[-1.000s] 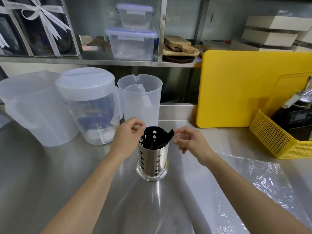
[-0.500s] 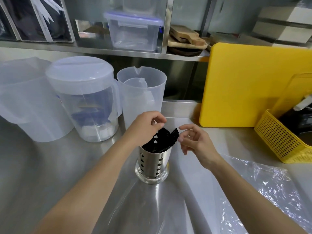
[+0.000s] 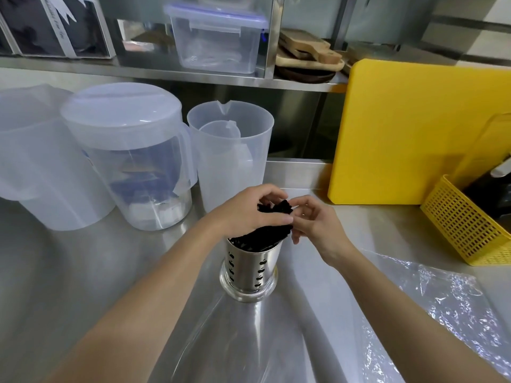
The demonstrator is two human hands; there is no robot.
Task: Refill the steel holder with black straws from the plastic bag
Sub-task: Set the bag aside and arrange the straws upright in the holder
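The left hand (image 3: 246,211) is wrapped around the upper ends of a bundle of black straws (image 3: 272,225), fingers curled over the tops and thumb pressed along the near side — a firm clasp. The right hand (image 3: 315,225) meets the same bundle from the other side, its fingertips (image 3: 297,201) pinching at the straw tips; how much it actually grips is hard to tell, since the bent fingers hide the contact.

Directly below the clasp, the straws run down at a slant into the perforated steel holder (image 3: 250,269), which stands upright on the stainless counter (image 3: 83,272). Their lower ends sit inside the rim, and the tops lean toward the right hand.

Under and to the right of the grip, the clear plastic bag (image 3: 428,305) lies flat and crinkled on the counter, reaching beneath the right forearm; a smoother sheet of it spreads toward the camera in front of the holder.

Beyond the grip stands an open translucent measuring jug (image 3: 231,158) with a smaller one nested inside. Farther left of it are a lidded clear pitcher (image 3: 127,158) and another frosted jug (image 3: 36,158) — all well apart from the hands. To the right of the grip, a yellow cutting board (image 3: 409,131) leans upright, and a yellow mesh basket (image 3: 464,225) sits at the counter's edge.
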